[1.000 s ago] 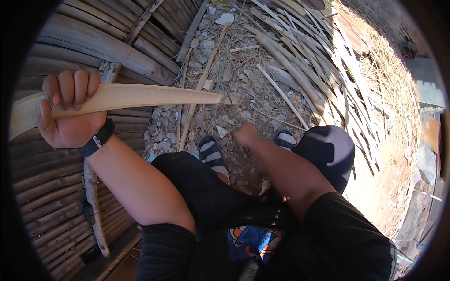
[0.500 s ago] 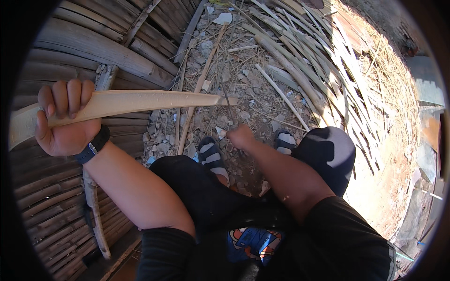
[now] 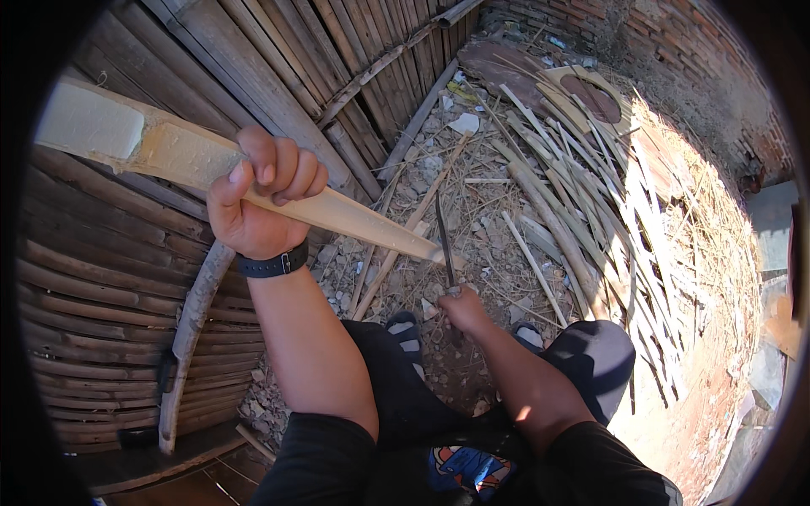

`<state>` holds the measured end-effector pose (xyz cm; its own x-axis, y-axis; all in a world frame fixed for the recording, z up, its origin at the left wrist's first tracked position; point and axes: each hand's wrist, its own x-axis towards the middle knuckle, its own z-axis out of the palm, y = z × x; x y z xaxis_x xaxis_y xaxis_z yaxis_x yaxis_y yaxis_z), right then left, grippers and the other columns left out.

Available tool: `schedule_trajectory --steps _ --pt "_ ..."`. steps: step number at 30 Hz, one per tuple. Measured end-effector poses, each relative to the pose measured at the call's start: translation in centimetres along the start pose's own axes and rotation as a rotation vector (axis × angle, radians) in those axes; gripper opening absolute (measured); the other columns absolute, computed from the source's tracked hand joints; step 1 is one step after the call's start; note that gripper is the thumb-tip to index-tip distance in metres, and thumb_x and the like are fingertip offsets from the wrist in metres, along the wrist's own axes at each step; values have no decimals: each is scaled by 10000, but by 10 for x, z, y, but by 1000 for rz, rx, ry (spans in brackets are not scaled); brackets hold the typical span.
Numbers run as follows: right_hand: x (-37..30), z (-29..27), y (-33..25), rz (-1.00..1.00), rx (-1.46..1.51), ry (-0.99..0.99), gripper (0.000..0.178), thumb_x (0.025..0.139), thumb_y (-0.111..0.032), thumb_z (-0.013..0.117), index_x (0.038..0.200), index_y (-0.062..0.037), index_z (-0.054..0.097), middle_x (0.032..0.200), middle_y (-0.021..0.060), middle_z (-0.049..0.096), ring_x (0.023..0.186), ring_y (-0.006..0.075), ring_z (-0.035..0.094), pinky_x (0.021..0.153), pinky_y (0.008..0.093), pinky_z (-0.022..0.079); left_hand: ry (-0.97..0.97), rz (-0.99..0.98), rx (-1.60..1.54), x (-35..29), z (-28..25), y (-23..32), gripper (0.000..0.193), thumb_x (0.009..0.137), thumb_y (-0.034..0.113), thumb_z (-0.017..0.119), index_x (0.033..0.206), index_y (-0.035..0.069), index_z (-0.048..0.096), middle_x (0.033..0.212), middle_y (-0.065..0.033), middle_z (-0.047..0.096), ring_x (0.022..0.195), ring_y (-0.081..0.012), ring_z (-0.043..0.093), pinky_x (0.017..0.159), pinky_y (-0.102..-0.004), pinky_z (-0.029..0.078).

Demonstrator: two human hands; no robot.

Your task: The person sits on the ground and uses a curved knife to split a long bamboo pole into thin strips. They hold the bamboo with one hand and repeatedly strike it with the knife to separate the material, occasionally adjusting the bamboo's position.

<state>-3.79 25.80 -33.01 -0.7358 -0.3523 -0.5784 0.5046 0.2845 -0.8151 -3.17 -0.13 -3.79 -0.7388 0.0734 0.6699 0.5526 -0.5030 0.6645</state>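
My left hand (image 3: 268,201) is closed around a long, pale strip of split bamboo (image 3: 363,224), its palm turned up beneath it. The strip slopes from the upper left down toward the ground between my feet. My right hand (image 3: 467,309) grips the handle of a dark, narrow long-bladed knife (image 3: 443,229). Close to the strip's lower tip, the blade crosses it and appears to touch it. The handle is mostly hidden inside my right fist. A dark watch strap (image 3: 275,261) circles my left wrist.
A bamboo-slat wall (image 3: 110,278) rises on the left, with a wooden pole (image 3: 196,325) against it. Many split bamboo strips (image 3: 582,211) lie heaped at right on rubble and straw. A brick wall (image 3: 675,46) stands behind. My sandalled feet (image 3: 405,337) are on the rubble.
The view has shifted, showing more of the ground and walls ahead. My left hand now appears closer to my right, and the strip slants more steeply. The blade remains near its tip.
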Motion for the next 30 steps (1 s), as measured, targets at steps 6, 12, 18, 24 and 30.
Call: schedule_trajectory --steps 6,12,18,24,30 --pt "-38 -52 -112 -405 -380 178 493 862 -191 666 1266 65 551 795 176 675 595 227 652 594 381 526 171 -50 366 31 44 -9 360 1013 396 578 1127 60 642 849 -3 547 804 -119 517 738 -290 426" --pt "-125 -147 -233 -527 -609 472 605 928 -405 700 1304 35 524 1021 299 701 998 415 700 897 461 524 36 -435 928 67 73 10 369 1029 355 651 1238 51 643 1017 -33 670 988 -151 647 860 -328 534" --pt "-186 -227 -283 -622 -565 552 510 908 -275 705 1268 22 499 893 135 687 750 245 676 728 386 541 -180 -491 954 117 94 9 328 1029 356 646 1198 75 671 1002 -30 684 965 -136 667 797 -325 553" --pt "-296 -200 -350 -895 -346 563 497 961 -252 692 1342 15 519 828 50 639 610 96 570 572 266 476 -218 -515 930 152 94 -13 336 1028 376 644 1193 86 682 1004 -11 686 941 -134 660 747 -322 560" --pt "-349 -180 -390 -1139 -211 363 710 954 -251 641 1534 -8 312 808 32 581 577 101 500 497 261 411 -305 -517 935 174 98 -39 348 1027 393 639 1208 100 689 1024 -2 684 961 -135 650 790 -352 565"
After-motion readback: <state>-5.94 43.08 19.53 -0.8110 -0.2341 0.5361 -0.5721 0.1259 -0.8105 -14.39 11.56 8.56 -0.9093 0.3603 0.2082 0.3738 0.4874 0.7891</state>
